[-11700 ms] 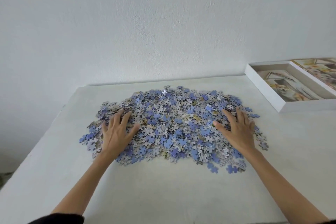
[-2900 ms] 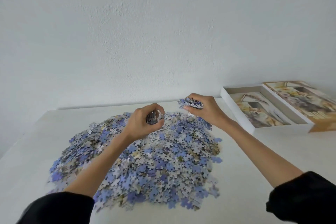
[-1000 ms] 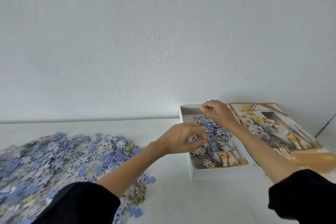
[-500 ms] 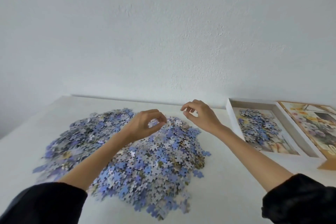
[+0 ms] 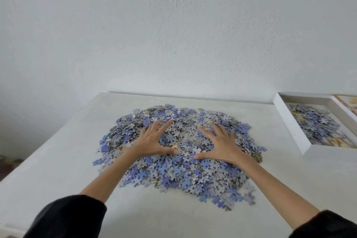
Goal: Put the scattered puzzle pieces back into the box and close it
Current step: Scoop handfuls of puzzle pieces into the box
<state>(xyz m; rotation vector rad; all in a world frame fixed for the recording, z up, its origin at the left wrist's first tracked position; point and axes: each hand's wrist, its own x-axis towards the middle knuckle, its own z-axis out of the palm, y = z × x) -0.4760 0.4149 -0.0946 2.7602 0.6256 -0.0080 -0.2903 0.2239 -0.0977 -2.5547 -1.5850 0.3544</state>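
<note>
Now the left hand and right hand, curled and hovering a moment ago, press flat on the puzzle pieces heaped on the table, fingers spread apart, while the box at right holds only a small batch, so another scoop likely begins.

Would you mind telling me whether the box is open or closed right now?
Open. The box has no lid on it; some pieces show inside, and the lid lies beside it.
</note>
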